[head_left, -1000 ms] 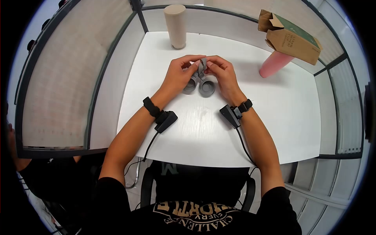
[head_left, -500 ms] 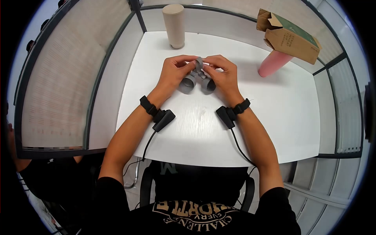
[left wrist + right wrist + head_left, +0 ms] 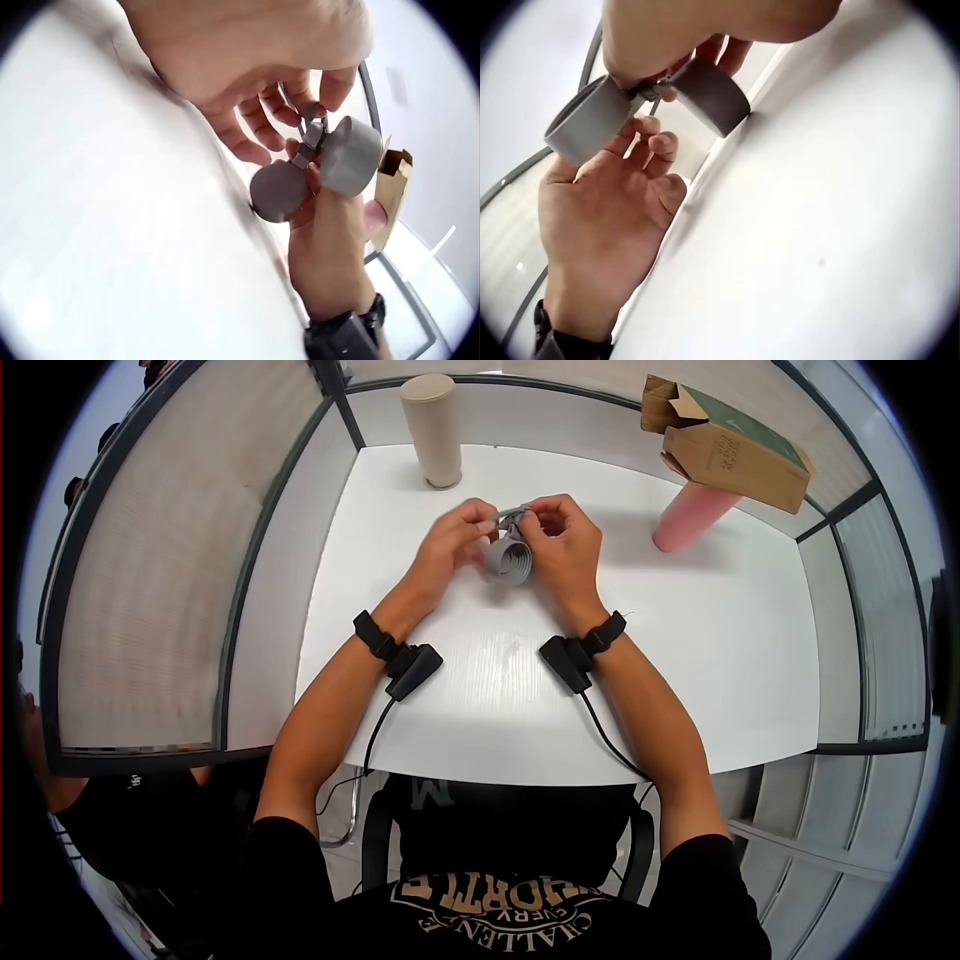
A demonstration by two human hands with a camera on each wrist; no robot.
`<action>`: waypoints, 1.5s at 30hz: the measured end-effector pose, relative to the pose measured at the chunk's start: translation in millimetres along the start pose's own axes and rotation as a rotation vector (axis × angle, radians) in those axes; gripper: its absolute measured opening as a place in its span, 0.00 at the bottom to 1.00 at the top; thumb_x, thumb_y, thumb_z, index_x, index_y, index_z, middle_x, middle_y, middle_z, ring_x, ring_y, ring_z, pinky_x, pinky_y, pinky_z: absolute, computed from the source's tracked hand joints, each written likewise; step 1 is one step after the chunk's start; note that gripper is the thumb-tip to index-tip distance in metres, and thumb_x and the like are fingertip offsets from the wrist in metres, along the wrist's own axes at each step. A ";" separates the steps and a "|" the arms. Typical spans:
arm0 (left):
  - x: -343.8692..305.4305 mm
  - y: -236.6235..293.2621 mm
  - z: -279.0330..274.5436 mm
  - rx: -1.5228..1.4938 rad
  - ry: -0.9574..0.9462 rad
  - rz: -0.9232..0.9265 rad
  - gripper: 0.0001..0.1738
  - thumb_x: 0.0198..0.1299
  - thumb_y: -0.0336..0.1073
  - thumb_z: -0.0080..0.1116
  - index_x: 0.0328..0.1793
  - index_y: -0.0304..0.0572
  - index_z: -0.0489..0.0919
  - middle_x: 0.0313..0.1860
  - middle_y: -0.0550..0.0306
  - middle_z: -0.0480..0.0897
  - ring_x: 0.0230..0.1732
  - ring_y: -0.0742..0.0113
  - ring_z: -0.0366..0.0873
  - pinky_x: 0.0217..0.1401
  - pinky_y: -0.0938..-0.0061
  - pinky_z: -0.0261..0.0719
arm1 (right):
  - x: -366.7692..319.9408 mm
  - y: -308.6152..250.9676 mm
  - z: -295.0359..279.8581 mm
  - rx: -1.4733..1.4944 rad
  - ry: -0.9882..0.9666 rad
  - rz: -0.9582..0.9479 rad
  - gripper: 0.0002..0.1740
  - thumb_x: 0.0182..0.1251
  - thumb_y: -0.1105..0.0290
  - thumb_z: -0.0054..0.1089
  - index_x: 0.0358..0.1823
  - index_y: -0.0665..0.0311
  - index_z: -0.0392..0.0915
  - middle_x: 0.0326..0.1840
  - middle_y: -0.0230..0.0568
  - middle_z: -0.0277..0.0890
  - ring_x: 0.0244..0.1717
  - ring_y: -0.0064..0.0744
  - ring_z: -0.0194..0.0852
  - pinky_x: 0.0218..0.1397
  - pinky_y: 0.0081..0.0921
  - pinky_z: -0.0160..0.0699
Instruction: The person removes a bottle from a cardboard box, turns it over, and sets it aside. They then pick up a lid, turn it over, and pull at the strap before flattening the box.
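Between the two hands, just above or on the bench [image 3: 700,660] (the frames do not settle which), is a grey two-cup piece [image 3: 512,560], its round cups joined by small links at a thin grey strap [image 3: 511,517]. The left hand [image 3: 447,553] pinches one side of the strap between thumb and forefinger, its other fingers loosely bent beside the cups. The right hand [image 3: 567,553] grips the strap's other side with its fingertips, close by the links, its fingers bent inward. Both cups hang on the wearer's side of the fingertips; from overhead they overlap, while either wrist view shows them apart.

Beyond the left hand, well apart from it, a beige cylinder [image 3: 433,430] stands upright on the bench. Out past the right hand, farther to its right, is a pink cylinder [image 3: 692,518], with an open-flapped cardboard box [image 3: 735,455] over its upper end. Behind each hand, a black strap circles the wrist and bears a small dark device [image 3: 412,670], its cable [image 3: 379,735] running back toward the wearer.
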State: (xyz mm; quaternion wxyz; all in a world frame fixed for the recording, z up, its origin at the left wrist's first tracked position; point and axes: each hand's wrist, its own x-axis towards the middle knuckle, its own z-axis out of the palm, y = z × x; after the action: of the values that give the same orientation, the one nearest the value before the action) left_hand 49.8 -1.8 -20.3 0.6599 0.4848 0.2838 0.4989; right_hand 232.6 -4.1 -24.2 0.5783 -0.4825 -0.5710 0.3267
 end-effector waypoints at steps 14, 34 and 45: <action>-6.0 4.5 -9.0 0.225 0.035 0.092 0.17 0.80 0.46 0.60 0.41 0.40 0.82 0.32 0.69 0.77 0.33 0.82 0.68 0.37 0.81 0.67 | 1.2 5.2 -2.4 0.227 -0.450 0.160 0.14 0.81 0.66 0.61 0.54 0.71 0.84 0.47 0.39 0.88 0.46 0.24 0.83 0.52 0.25 0.81; -3.6 1.2 3.1 0.498 0.113 0.323 0.20 0.70 0.37 0.70 0.28 0.36 0.75 0.33 0.65 0.68 0.34 0.76 0.64 0.39 0.76 0.63 | 5.6 20.4 4.4 0.136 -0.011 0.104 0.13 0.77 0.65 0.62 0.49 0.69 0.86 0.40 0.32 0.86 0.37 0.22 0.78 0.44 0.24 0.78; -1.6 -3.0 -7.8 0.234 0.136 0.072 0.12 0.72 0.38 0.68 0.39 0.40 0.79 0.30 0.70 0.75 0.34 0.81 0.70 0.38 0.81 0.68 | 4.7 16.9 -8.6 0.751 -0.421 0.362 0.18 0.77 0.60 0.57 0.55 0.67 0.83 0.58 0.36 0.81 0.62 0.31 0.73 0.74 0.33 0.65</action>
State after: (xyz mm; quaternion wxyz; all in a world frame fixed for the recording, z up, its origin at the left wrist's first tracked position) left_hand 43.8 -0.6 -26.0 0.5598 0.5335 0.3664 0.5175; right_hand 244.6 4.1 -37.3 0.5181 -0.2548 -0.4247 0.6974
